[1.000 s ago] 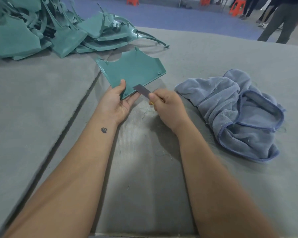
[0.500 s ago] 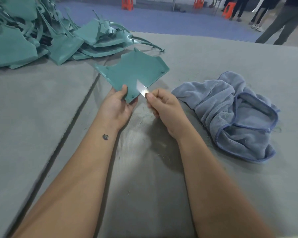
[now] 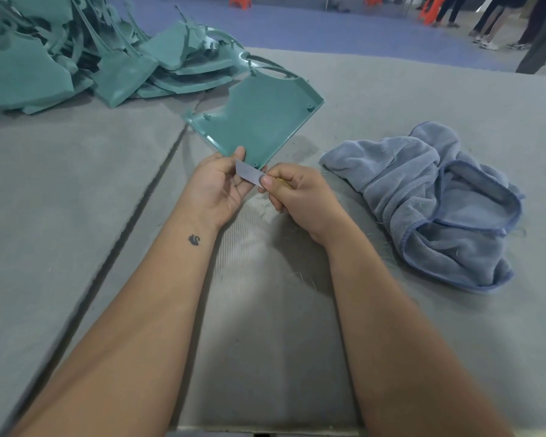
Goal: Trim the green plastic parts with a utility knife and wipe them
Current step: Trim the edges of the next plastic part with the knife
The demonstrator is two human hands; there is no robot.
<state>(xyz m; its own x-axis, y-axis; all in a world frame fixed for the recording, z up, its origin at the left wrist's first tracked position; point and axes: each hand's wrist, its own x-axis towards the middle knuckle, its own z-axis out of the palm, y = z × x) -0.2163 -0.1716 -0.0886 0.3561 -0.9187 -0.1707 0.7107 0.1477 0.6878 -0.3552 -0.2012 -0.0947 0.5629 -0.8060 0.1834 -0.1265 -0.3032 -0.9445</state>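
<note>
Both forearms are reaching forward over the grey felt-covered table (image 3: 76, 216), with a small dark tattoo (image 3: 195, 240) showing on the left wrist. The left hand (image 3: 216, 187) is lying palm up, its thumb pressing down on the near corner of a green plastic panel (image 3: 259, 121) while the fingers are curling up beneath it, so the panel is being pinched between thumb and fingers. The right hand (image 3: 292, 192) is closing around the yellowish handle of a utility knife (image 3: 251, 175), fingers curled tight, thumb and forefinger pinching at the base of the bare blade. The blade is pointing left, lying across the left hand's fingers and touching the panel's near corner. The panel is tilting up and away from the hands, its far edge raised off the table.

Thin pale shavings (image 3: 300, 277) are lying on the ribbed patch of felt under the hands. A crumpled blue towel (image 3: 438, 197) is resting on the table just right of the right hand, apart from it. A dark seam is running diagonally through the felt on the left. At the far left a heap of green plastic parts (image 3: 76, 55) is lying on the table, reaching close behind the held panel.

Beyond the table a blue floor (image 3: 328, 23) is showing, with orange stools (image 3: 429, 11) and the legs of standing people (image 3: 517, 23) at the upper right.
</note>
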